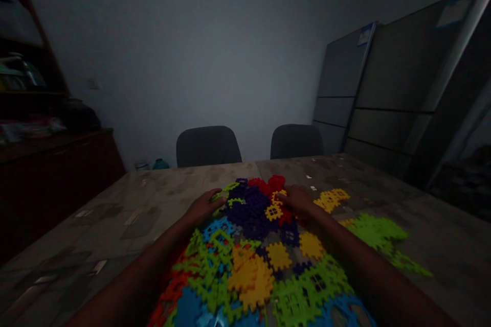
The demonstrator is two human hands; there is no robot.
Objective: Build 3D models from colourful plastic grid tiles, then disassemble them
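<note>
left hand (203, 207): it lies palm down at the left side of the heap of toy tiles (249, 271), with its fingers (218, 196) a bit curled, not wide open and not in a fist, and the tips are on a green tile (226, 191); i cannot tell if it has hold of that tile

right hand (299, 202): it lies palm down at the right side of the heap, with its fingers (286, 194) a bit curled and pointing left, and the tips are by a yellow tile (278, 195); i cannot tell if it has hold of anything

heap: the tiles lie in a thick mix of blue, green, yellow, red and purple, right in front of the person, and the arms lie along both sides of it, maybe to keep it close and in one place

loose tiles: a bunch of yellow tiles (330, 199) and a bunch of green tiles (378, 232) lie just to the right of the heap, maybe pushed out of the way

table: the table (111, 225) is brown and spotty, and the tiles lie on it

room: two dark chairs (207, 147) stand past the far edge of the table, tall gray lockers (387, 82) stand on the right, and a dark wood cabinet (53, 184) stands on the left
</note>
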